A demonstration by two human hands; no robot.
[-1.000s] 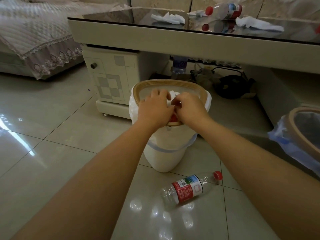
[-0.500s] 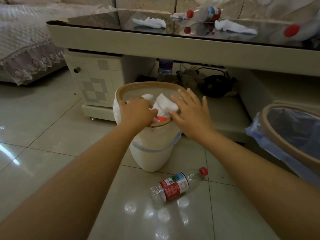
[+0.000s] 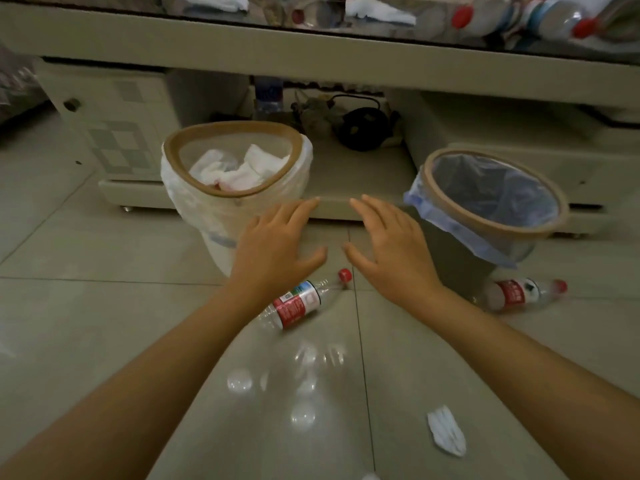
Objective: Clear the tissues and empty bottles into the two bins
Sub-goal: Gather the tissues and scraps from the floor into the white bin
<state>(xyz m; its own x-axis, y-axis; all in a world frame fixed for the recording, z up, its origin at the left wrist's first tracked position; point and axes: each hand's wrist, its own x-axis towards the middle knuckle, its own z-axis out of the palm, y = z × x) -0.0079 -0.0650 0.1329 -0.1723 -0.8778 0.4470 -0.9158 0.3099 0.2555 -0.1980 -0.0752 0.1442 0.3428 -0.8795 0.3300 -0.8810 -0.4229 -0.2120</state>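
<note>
Two bins stand on the tiled floor before a low table. The white bin (image 3: 221, 216) on the left holds crumpled tissues (image 3: 239, 169). The dark bin (image 3: 450, 251) on the right has a blue liner and looks empty. My left hand (image 3: 273, 247) and my right hand (image 3: 388, 251) hover between the bins, fingers spread, holding nothing. A clear bottle (image 3: 301, 303) with red label and cap lies on the floor just below my hands. A second bottle (image 3: 519, 294) lies beside the dark bin. A tissue (image 3: 446, 433) lies on the floor near my right forearm.
The glass-topped table (image 3: 311, 39) carries more tissues (image 3: 381, 12) and several bottles (image 3: 540, 19). Its lower shelf holds a dark round object (image 3: 363, 128) and a bottle (image 3: 268, 95). A small drawer cabinet (image 3: 110, 126) stands at the left.
Both hands have left the white bin's rim and moved down and right, between the bins, with fingers spread. The view has shifted right, showing the dark bin, a second bottle and a floor tissue.
</note>
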